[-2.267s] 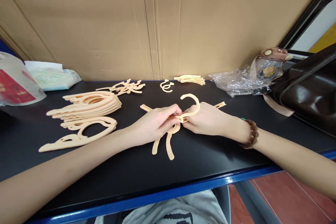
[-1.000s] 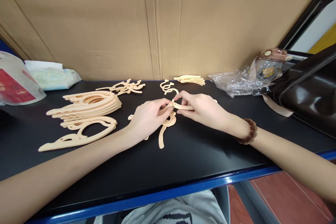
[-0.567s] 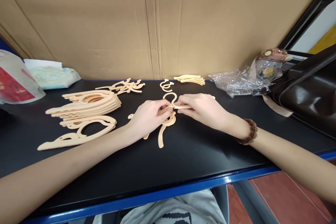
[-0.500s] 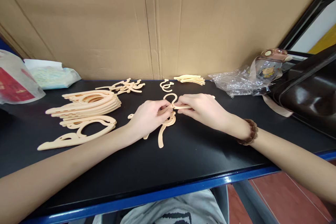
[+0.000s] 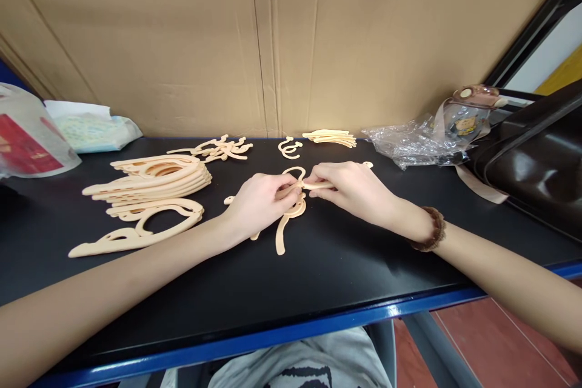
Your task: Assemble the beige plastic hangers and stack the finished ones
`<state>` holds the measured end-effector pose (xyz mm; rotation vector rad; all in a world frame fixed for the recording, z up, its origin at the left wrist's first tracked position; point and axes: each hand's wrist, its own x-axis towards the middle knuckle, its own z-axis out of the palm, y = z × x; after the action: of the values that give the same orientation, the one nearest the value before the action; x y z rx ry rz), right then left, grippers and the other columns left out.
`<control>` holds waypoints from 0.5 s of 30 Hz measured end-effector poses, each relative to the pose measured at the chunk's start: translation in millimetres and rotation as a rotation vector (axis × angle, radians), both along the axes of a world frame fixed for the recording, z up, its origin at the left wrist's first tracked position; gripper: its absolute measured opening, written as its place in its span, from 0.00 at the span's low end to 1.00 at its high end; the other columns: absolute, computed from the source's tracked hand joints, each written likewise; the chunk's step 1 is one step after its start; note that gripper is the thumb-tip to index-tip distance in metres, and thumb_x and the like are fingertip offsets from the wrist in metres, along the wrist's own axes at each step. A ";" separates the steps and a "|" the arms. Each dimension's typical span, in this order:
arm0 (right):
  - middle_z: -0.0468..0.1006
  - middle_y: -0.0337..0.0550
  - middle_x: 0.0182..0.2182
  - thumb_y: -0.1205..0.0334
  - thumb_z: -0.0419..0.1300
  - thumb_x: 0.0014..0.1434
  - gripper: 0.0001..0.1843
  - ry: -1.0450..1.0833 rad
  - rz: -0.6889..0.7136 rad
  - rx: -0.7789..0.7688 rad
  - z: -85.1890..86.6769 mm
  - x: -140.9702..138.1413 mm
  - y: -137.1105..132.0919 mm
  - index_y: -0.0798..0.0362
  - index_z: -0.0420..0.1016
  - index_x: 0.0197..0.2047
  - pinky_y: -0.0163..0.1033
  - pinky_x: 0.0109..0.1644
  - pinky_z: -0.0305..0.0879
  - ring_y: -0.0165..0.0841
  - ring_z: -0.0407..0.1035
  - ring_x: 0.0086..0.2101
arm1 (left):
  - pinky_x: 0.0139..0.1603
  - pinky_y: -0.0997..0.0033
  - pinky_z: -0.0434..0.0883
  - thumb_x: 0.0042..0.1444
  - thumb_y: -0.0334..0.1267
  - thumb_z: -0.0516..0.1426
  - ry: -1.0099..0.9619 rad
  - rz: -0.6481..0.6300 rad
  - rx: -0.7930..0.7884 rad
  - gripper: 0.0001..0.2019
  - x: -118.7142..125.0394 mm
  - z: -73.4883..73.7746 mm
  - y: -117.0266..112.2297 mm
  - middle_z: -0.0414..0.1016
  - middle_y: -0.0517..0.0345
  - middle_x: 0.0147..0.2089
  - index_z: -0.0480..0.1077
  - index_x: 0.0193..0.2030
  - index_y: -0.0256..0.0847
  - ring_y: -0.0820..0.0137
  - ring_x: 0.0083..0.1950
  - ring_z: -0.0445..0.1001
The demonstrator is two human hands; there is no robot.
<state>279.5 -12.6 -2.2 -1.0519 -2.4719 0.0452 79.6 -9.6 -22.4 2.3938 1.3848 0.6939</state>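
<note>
At the middle of the table, both hands hold a beige folding plastic hanger with its hook [image 5: 294, 170] pointing away from me. My left hand [image 5: 262, 199] is closed on the left side of it, thumb and fingers pinching close to the central joint. On the other side, my right hand [image 5: 352, 187] grips the right arm of the hanger [image 5: 313, 185], just beside the joint. Beneath the joint lies a curved beige piece [image 5: 280, 236], partly covered by my left hand. My fingers hide much of the hanger's arms.
To the left is a stack of beige hanger pieces [image 5: 154, 185]. Loose hooks [image 5: 225, 148], two curved hooks [image 5: 288, 148] and a bundle of thin strips [image 5: 331, 137] lie along the back. Crumpled clear plastic [image 5: 404, 142], a bottle [image 5: 473, 112] and a dark bag [image 5: 536, 157] occupy the right.
Both hands keep their grip on the hanger with hardly any movement. The view has shifted very slightly.
</note>
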 end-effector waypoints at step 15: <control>0.81 0.38 0.36 0.60 0.61 0.61 0.06 0.223 0.049 -0.215 -5.8 -0.2 7.9 0.52 0.78 0.39 0.32 0.38 0.64 0.30 0.75 0.36 | 0.26 0.73 0.55 0.59 0.43 0.51 0.031 0.048 0.065 0.14 0.6 -1.9 -1.2 0.72 0.63 0.23 0.75 0.32 0.42 0.73 0.24 0.66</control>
<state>279.2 -4.6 -8.0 -1.0108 -2.3259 0.4294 80.3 -10.8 -24.3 2.4382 1.4574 0.7270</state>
